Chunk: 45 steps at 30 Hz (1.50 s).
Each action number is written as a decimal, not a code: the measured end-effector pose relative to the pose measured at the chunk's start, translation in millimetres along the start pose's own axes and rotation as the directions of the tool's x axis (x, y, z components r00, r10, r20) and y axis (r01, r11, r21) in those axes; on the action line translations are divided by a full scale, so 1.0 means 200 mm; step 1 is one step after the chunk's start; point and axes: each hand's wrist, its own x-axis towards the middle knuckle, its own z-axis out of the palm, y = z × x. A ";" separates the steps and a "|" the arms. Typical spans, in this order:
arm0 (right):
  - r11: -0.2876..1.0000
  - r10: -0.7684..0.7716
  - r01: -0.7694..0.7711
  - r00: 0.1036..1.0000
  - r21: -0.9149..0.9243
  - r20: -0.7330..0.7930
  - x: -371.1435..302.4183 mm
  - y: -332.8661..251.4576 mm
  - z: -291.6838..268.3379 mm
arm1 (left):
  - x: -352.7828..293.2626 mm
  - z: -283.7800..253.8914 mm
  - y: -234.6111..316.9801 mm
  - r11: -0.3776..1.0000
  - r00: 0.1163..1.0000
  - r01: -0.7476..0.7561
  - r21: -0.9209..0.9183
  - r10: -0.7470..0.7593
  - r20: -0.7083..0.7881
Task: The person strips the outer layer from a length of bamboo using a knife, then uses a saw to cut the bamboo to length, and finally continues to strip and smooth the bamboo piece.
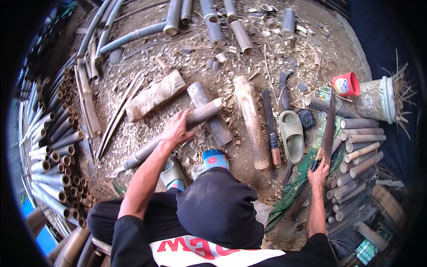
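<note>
My left hand (178,127) grips a bamboo pole (144,151) with its fingers over the top. The pole lies at a slant, its pale cut end raised to the upper right. Under that end, a short round grey-brown piece (220,131) lies crosswise and props it. Off to the right, my right hand (318,173) is closed round the handle of a saw (328,124). The saw's long dark blade points away from me, apart from the pole. Between the two hands lie a pale log (251,124) and a long-bladed knife (270,120) with a wooden handle.
A squared wood block (155,95) lies beyond my left hand. Stacked bamboo tubes (58,142) line the left side; more cut tubes (362,134) are piled at right. A sandal (291,138), a red tub (347,84) and a bucket (388,100) are nearby. Chips litter the ground.
</note>
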 end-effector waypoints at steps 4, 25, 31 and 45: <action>0.980 -0.182 0.183 0.983 -0.071 0.031 -0.03 0.09 0.05 | 0.13 0.04 0.21 0.994 0.994 0.109 0.025 -0.109 -0.018; 0.007 -0.315 0.238 0.922 0.971 -0.224 -0.43 -0.77 -0.49 | 0.18 0.09 0.31 0.979 0.977 0.206 0.010 -0.205 -0.052; 0.344 -0.425 0.170 0.905 0.923 -0.008 -0.58 -0.94 -0.43 | 0.18 0.06 0.25 0.982 0.982 0.169 -0.089 -0.176 -0.072; 0.353 -0.651 0.525 0.733 0.774 -0.200 -0.65 -1.05 -0.35 | 0.32 0.06 0.29 0.923 0.919 0.381 -0.051 -0.385 -0.090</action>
